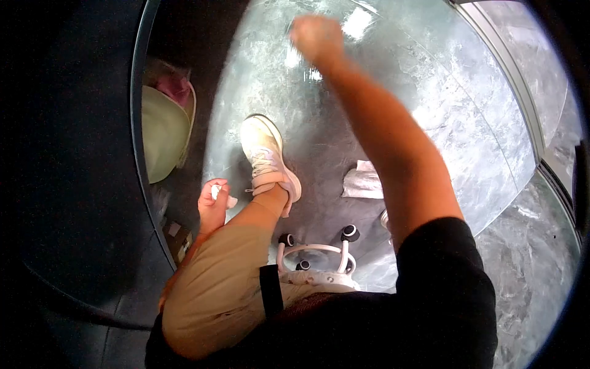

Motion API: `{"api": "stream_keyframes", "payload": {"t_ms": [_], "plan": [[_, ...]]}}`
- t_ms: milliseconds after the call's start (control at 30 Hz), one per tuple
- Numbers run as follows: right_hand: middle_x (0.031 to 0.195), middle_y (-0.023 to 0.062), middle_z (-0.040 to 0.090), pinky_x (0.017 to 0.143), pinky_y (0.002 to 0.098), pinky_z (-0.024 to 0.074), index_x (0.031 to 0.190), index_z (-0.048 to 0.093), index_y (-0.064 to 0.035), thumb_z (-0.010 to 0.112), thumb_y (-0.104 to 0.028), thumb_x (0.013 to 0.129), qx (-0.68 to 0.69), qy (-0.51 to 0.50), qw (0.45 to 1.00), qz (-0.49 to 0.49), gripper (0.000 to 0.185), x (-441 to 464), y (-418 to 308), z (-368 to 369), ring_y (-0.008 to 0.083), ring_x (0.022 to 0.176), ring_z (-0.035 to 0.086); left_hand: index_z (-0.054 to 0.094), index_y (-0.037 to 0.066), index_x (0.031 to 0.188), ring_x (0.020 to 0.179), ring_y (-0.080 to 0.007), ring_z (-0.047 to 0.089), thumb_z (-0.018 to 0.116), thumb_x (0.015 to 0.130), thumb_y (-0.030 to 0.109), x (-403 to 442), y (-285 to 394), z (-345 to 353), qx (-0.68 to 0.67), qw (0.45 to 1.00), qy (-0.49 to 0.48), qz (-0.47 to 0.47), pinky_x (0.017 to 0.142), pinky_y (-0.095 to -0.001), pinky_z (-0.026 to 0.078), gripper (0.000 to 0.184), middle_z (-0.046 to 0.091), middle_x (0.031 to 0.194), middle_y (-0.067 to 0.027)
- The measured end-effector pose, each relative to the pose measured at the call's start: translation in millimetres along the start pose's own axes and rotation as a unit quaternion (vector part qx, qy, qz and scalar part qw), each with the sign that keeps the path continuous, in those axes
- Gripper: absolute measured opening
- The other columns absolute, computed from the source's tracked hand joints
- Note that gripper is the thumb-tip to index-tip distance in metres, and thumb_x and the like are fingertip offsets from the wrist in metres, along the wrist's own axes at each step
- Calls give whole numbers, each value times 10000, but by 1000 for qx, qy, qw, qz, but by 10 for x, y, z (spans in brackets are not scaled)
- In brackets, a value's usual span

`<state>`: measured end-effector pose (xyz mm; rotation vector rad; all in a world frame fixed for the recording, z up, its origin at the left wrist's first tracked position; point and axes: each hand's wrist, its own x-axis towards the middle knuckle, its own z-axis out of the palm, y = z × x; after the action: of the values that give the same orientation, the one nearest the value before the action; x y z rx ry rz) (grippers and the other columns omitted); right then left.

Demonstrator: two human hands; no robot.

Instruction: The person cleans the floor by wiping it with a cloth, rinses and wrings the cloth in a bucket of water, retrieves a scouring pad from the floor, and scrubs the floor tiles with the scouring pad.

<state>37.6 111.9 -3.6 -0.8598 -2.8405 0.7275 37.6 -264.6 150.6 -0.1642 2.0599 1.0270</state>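
My left hand [212,204] is beside my lower leg, its fingers closed round a crumpled white tissue [231,201] that sticks out on both sides. My right hand [316,38] is stretched far forward over the grey marbled floor [319,117], curled into a fist and slightly blurred. What it holds, if anything, is hidden. Below the left hand's level, nothing else touches the tissue. A light-coloured sneaker [264,154] on my foot stands on the floor between the two hands.
A white folded cloth [361,183] lies on the floor beside my right forearm. Under me is a low stool with casters [313,249]. A pale green container [163,135] with something pink stands left, behind a dark curved panel [74,154]. A metal-framed edge [516,74] runs along the right.
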Motion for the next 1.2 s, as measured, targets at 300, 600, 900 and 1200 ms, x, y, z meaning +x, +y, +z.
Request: {"api": "stream_keyframes", "payload": {"t_ms": [300, 600, 900, 1200], "plan": [[723, 133, 628, 596, 414, 489, 729, 638, -55, 495, -99, 752, 52, 44, 985, -160, 151, -1094, -258, 100, 289, 661, 615, 576, 64, 965, 631, -21, 473, 569, 853, 46, -11, 89, 133, -19, 1000, -18, 12, 539, -178, 406, 114, 520, 756, 50], [773, 111, 602, 700, 430, 422, 783, 599, -57, 564, -202, 806, -56, -152, 982, 93, 151, 36, -56, -60, 242, 754, 587, 569, 63, 968, 650, -28, 480, 563, 859, 42, 26, 193, 89, 5, 1000, -22, -3, 555, -181, 409, 111, 524, 781, 41], [774, 74, 610, 693, 401, 410, 758, 587, -114, 528, -118, 740, -12, 155, 986, -54, 62, 464, -191, 63, 240, 724, 591, 568, 68, 962, 657, -22, 462, 568, 862, 50, 18, 201, 97, 34, 999, -36, 0, 564, -173, 402, 101, 512, 779, 48], [778, 93, 614, 734, 407, 412, 761, 603, -101, 511, -126, 762, 66, -14, 973, -220, 95, -397, -503, 223, 248, 713, 592, 566, 66, 969, 660, -30, 475, 566, 866, 57, 43, 304, 104, 17, 998, -47, -28, 552, -183, 413, 103, 517, 788, 45]]}}
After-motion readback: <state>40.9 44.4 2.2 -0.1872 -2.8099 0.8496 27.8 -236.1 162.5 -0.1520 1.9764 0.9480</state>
